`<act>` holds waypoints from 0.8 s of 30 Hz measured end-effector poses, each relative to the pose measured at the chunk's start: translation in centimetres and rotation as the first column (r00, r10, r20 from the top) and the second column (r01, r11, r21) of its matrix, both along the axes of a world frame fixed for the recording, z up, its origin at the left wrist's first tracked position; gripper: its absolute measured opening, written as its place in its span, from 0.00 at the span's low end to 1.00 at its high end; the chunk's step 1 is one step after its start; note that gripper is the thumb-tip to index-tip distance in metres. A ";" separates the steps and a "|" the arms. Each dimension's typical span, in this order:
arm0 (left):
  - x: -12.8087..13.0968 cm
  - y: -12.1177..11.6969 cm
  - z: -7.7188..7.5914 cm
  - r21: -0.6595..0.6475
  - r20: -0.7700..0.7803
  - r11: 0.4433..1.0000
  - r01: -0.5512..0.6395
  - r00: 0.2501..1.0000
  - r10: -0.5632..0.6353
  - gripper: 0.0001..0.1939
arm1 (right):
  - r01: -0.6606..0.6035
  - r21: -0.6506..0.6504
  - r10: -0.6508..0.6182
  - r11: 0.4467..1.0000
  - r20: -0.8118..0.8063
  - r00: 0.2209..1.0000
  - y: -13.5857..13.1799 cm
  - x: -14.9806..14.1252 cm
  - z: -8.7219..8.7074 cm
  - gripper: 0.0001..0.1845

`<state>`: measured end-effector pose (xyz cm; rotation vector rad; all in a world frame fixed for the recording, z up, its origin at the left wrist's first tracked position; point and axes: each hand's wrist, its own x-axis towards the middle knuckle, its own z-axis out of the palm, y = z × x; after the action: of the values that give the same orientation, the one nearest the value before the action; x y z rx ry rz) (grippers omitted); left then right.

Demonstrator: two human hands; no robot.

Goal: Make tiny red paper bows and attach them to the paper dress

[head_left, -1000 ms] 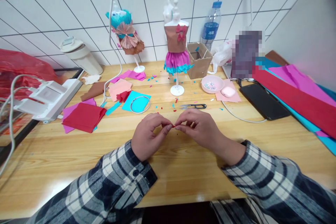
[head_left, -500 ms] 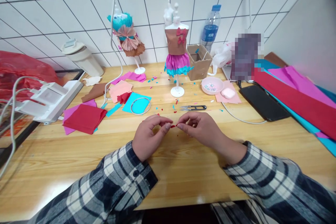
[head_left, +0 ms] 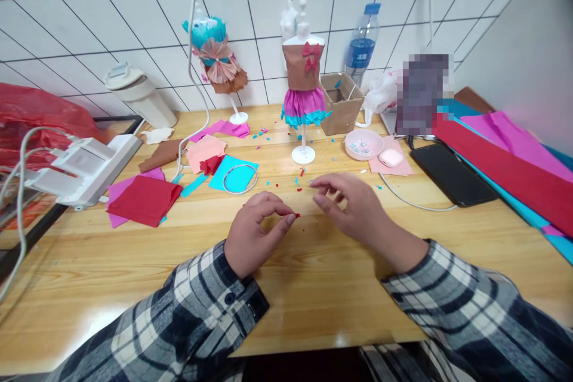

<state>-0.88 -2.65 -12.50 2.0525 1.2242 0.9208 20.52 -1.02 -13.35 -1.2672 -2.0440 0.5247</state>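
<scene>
My left hand (head_left: 259,231) pinches a tiny piece of red crepe paper (head_left: 298,215) between thumb and fingertips, just above the wooden table. To its right, my right hand (head_left: 353,209) is open, with thumb and index finger apart. It covers most of the thread snips; only their metal tips (head_left: 312,182) show by the index finger, and whether the hand touches them I cannot tell. Behind the hands stands a small dress form (head_left: 304,68) in a brown top with red bows and a magenta skirt edged in blue. Small red and blue scraps lie around its base.
Left lie a folded red paper (head_left: 145,200), a blue sheet (head_left: 233,174) with a wire ring, and a power strip (head_left: 107,167). A pink bowl of beads (head_left: 364,144), a cardboard box (head_left: 342,104), a black phone (head_left: 452,174) and long paper strips (head_left: 505,167) occupy the right.
My right hand has let go of the red paper and moved right and up over the snips, its fingers parting. My left hand stays nearly still, holding the red piece.
</scene>
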 end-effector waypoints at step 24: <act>1.2 -0.6 -2.9 -0.494 0.502 0.861 -0.126 0.767 0.400 0.11 | -0.159 -0.451 -0.034 0.878 -0.391 0.920 -3.4 -4.0 -0.6 0.17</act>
<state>0.27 -3.29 -15.40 1.1146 1.2367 1.1781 16.48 -4.41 -13.98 -1.2368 -1.6707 1.2694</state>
